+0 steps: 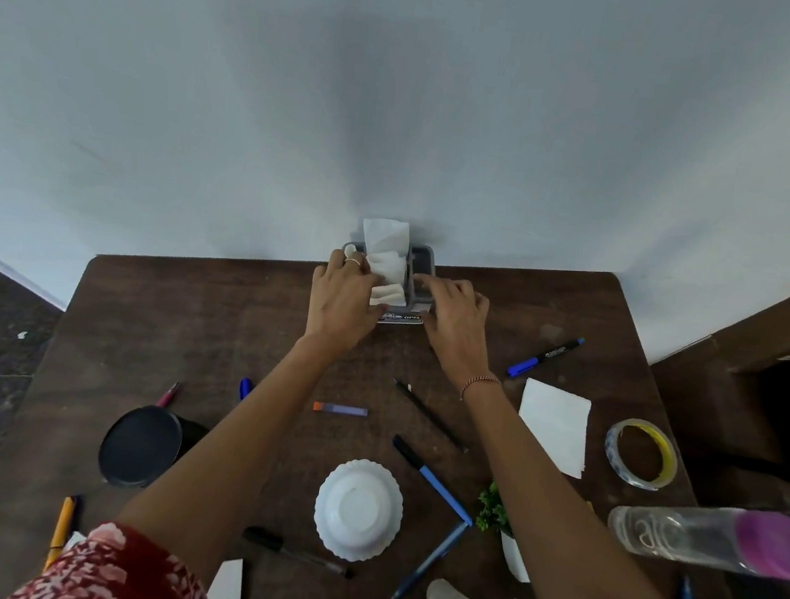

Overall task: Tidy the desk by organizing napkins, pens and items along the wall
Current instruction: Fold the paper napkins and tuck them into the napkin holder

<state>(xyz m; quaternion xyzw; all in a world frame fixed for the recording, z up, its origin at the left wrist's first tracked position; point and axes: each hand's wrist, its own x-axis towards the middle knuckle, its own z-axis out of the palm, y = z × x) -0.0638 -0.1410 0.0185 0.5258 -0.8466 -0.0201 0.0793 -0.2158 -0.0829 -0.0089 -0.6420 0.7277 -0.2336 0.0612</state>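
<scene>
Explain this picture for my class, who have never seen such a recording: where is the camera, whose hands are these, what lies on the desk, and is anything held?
There is no machine here. A person wears one wide-angle camera on the head, looking forward and down. The left hand and right hand are at either side of a grey holder that stands against the wall with white napkins in it. The left hand touches the napkins; whether either hand truly grips is unclear. On the brown desk lie scattered pens, a flat napkin, a tape roll, an upturned white bowl and a clear bottle on its side.
</scene>
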